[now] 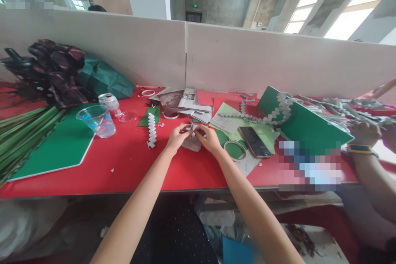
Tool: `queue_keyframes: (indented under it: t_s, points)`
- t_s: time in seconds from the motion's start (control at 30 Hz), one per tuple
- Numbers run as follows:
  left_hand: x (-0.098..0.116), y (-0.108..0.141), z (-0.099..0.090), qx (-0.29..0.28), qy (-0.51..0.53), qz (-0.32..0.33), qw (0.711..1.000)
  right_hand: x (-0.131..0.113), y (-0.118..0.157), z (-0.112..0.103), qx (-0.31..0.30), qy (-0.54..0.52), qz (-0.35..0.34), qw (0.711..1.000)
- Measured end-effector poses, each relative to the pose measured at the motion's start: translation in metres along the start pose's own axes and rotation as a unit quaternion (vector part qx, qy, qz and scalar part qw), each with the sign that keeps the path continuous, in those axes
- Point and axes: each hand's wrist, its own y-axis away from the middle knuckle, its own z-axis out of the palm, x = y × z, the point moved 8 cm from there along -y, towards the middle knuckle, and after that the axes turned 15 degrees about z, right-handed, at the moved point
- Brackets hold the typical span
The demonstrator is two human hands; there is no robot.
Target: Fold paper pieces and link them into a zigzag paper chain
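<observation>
My left hand [178,137] and my right hand [210,137] meet over the middle of the red table [148,173]. Fingertips of both are closed in a pinch on a small piece of white paper [194,128], partly hidden by the fingers. Beneath them lies a greyish, crumpled-looking item [192,144] whose kind I cannot make out. A zigzag strip of folded white paper [152,131] rests left of my left hand. To the right of my right hand lie a ring-shaped roll of tape [235,151] and a phone [255,142].
Papers [194,103] lie behind my hands. A longer folded paper chain [262,119] reaches a standing green board [303,123]. At left are a plastic cup [100,121], a can [109,103] and a green board [58,148]. Another person's watch-wearing arm [366,165] is at right.
</observation>
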Motion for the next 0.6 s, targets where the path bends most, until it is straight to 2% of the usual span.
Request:
queue_keyframes:
  t_s: [0.1,0.23,0.6]
  points:
    - [-0.005,0.002,0.002,-0.004,0.008,-0.029,1.0,0.004,-0.001,-0.006,0.034,-0.015,0.016,0.999]
    - [-0.013,0.004,0.003,-0.012,-0.001,-0.064,0.998,0.004,-0.003,-0.007,0.037,-0.022,0.008,0.999]
    - [-0.013,0.001,0.0,-0.021,-0.01,-0.04,0.999,0.01,-0.005,-0.008,0.051,-0.005,0.017,0.999]
